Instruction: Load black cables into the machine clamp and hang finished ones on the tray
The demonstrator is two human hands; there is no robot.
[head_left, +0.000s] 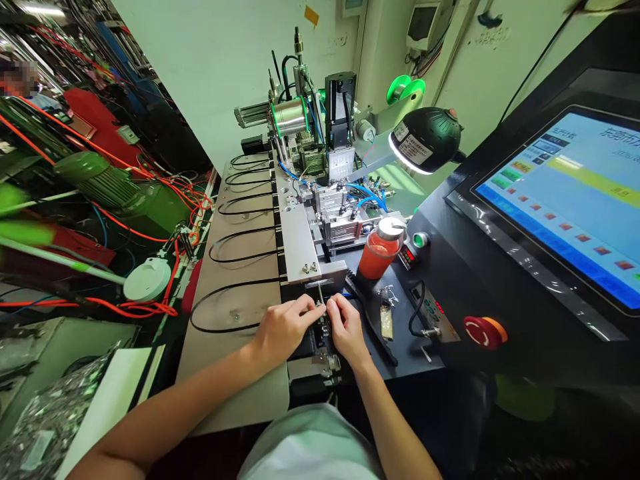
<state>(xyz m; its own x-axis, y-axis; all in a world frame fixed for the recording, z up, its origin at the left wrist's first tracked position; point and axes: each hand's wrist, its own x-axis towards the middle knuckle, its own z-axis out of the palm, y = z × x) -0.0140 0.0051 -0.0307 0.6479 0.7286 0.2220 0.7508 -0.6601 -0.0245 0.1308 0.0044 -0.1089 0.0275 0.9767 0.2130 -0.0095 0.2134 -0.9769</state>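
Thin black wire loop (220, 319), lying low and left of centre in the frame on a flat beige feed plate (235, 393), runs its free end to the right, where both hands meet. It looks light and limp, likely to flop and spring back into its curve, with smooth, probably slippery sheathing. The soundest hold seems to be close behind the tip, where the short length stays stiff enough to steer. The tip itself is too small to make out.

The left hand (283, 327) has thumb and forefinger closed in a pinch on that end. The right hand (347, 330) comes from the other side, its fingertips drawn together on the same spot, so the two hands touch. Beneath them sits a small black fixture block (311, 343) with a silvery metal clamp (326, 363) just below it.

Above the nearest loop, more black wire loops (240, 247) lie in a row up the plate. Right of the hands stands an orange-red bottle with a silver lid (379, 255). Further right are a red mushroom stop button (479, 331) and a blue touchscreen (575, 200). A black domed lamp (425, 140) hangs above.
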